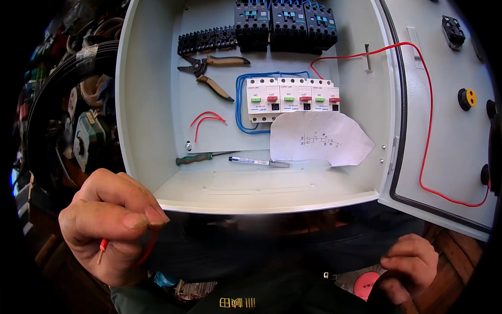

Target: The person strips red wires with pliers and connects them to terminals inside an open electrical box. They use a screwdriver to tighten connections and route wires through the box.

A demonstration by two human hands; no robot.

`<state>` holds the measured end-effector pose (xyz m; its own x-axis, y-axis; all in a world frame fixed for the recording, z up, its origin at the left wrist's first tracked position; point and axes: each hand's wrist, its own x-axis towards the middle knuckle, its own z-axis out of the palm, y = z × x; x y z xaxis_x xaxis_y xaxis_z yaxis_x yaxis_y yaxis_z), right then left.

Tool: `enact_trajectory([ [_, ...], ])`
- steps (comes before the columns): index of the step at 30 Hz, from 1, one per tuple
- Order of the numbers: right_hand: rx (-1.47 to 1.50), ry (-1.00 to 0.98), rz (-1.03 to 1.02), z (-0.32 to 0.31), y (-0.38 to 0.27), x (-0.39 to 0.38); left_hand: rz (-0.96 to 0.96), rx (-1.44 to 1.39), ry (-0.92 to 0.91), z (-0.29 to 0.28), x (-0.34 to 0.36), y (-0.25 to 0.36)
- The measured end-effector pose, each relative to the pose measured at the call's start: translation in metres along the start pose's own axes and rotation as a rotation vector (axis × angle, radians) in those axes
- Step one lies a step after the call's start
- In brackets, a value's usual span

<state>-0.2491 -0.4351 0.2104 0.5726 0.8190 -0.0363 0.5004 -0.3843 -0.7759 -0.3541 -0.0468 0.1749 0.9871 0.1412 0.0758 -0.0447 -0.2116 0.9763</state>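
My left hand (112, 222), outside the near left corner of the grey metal box, pinches a short red wire (103, 245) between thumb and fingers. One end, stripped to bare copper, pokes out below the thumb. Part of the wire runs behind the fingers. My right hand (412, 267) hangs low on the right over my lap, fingers loosely curled and thumb apart, with nothing visible in it. Inside the box lie pruner-like cutters (217, 73) with tan handles, cut red wire pieces (206, 118), a green-handled screwdriver (196, 158), a pen (253, 161) and a paper with a hand-drawn diagram (324, 138).
The box (261, 205) holds white switch units (293, 95), blue wires (239, 104), black contactors (285, 26) and terminal blocks (206, 41). A long red wire (430, 104) crosses to the open door (408, 172), which carries buttons (467, 99). Cluttered tools and cables (89, 131) stand left.
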Motion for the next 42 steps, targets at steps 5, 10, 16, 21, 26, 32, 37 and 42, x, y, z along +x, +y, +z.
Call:
enact_trajectory([
  [5, -0.463, -0.154, 0.07, 0.057, -0.012, 0.14, -0.102, 0.183, -0.085, -0.014, -0.012, 0.026],
  [10, -0.466, -0.697, 0.092, 0.124, 0.014, 0.221, -0.114, 0.201, -0.047, -0.023, -0.033, 0.035],
  [16, -0.506, -0.904, -0.454, 0.24, 0.026, 0.262, 0.008, 0.194, 0.17, -0.022, -0.032, 0.016],
  [21, -0.687, -0.924, -0.628, 0.319, 0.035, 0.268, -0.02, 0.147, 0.165, -0.031, -0.044, 0.009],
  [26, -0.588, -0.98, -0.442, 0.286, 0.024, 0.272, 0.006, 0.13, 0.061, -0.038, -0.038, -0.001],
  [32, -0.358, -0.67, -0.103, 0.176, -0.009, 0.266, 0.044, -0.109, 0.086, -0.028, -0.03, -0.007],
  [37, -0.197, -0.265, -0.056, 0.065, -0.054, 0.216, 0.181, -0.4, 0.016, -0.017, -0.017, -0.006],
  [42, -0.146, 0.226, -0.172, -0.027, -0.074, 0.107, 0.086, -0.408, 0.007, 0.017, -0.001, 0.018],
])
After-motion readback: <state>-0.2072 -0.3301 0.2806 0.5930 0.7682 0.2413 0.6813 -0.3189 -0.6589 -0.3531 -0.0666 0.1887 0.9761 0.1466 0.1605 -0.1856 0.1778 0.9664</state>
